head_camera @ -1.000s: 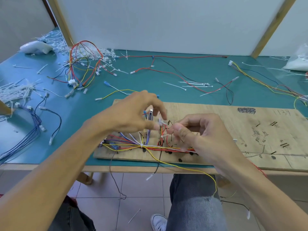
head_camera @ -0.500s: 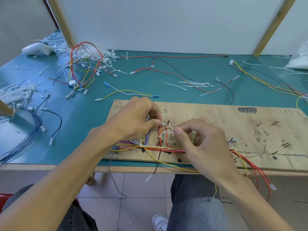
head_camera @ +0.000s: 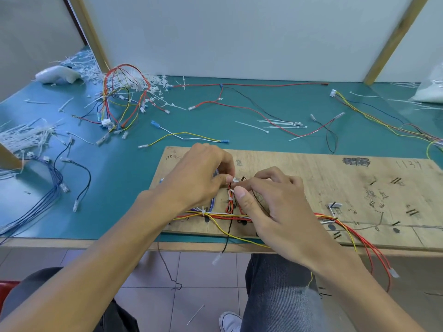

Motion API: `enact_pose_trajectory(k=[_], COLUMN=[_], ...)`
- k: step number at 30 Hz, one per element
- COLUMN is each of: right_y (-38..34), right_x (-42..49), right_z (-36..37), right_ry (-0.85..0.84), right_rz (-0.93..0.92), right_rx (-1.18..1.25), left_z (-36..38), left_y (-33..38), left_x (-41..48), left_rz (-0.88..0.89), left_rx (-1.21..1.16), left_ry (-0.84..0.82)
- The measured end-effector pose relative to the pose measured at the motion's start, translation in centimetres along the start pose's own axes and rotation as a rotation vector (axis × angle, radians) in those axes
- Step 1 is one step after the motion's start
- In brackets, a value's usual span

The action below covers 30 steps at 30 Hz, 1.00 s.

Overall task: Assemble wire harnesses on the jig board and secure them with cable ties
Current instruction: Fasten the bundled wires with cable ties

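Pinching from both sides, the left hand [head_camera: 201,180] and the right hand [head_camera: 278,207] meet at the far end of a short red-and-orange branch [head_camera: 230,207] on the jig board [head_camera: 323,173]. This branch is what the next move turns on. Its long axis runs away from the person, at right angles to the main trunk [head_camera: 223,214], which lies left to right along the board's near edge. The branch sits directly between the two hands, so neither is clearly nearer. The left thumb and forefinger close on its top from the left, just beside a small white connector [head_camera: 236,180]. The right thumb [head_camera: 241,195] and curled forefinger nip it from the right, slightly nearer the person. Both grips are narrow fingertip pinches with the other fingers loosely curled. Whether a tie's tail is also caught in either pinch is too small to tell. A white cable tie [head_camera: 230,199] already rings the branch just below the right thumb. Both wrists come in low over the near edge of the board, palms down, with the forearms angled inward. Judging by this, a tie near the branch's top is probably being seated or drawn tight, and any pull would best run across the branch, not along it. Spare ties [head_camera: 280,122] lie well apart on the green mat [head_camera: 119,188].
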State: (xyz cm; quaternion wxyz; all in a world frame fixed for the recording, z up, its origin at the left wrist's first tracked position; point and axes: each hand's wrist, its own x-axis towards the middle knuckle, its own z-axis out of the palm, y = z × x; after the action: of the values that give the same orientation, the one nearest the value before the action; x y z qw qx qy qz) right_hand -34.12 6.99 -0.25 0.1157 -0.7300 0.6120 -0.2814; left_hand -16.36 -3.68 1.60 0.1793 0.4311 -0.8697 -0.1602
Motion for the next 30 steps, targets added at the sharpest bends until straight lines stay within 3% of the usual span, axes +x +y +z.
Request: enact_pose_trajectory(k=[4,10,14,22,26,30], right_y=[-0.1,0.1,0.2,-0.7,-0.7,0.3], right_x=[0.2,0.2,0.8,1.7,2.1,2.0], right_z=[-0.4,-1.1,-2.0,-2.0,-1.8,-1.7], right_ry=[-0.065,-0.021,-0.072,-0.147,-0.196,-0.148], right_rz=[-0.059,-0.038,0.022,-0.034,-0.058,-0.033], right_rx=[-0.124,0.001,0.143,0.259,0.279,0.343], left_z=[0.2,-0.4,-1.2,-0.5,-0.5,-0.8], left_y=[0.7,1.2,0.4,0.5,0.8,1.2], left_x=[0.1,-0.7,-2.2,-1.0,-0.6,-0.4], left_rz=[0.013,0.173,0.263,0.263,0.237,0.2], left_rx=[0.044,0.062,-0.074,-0.031,0.106,0.13], left_ry=[-0.004,-0.038,-0.09,-0.121,-0.086,-0.122])
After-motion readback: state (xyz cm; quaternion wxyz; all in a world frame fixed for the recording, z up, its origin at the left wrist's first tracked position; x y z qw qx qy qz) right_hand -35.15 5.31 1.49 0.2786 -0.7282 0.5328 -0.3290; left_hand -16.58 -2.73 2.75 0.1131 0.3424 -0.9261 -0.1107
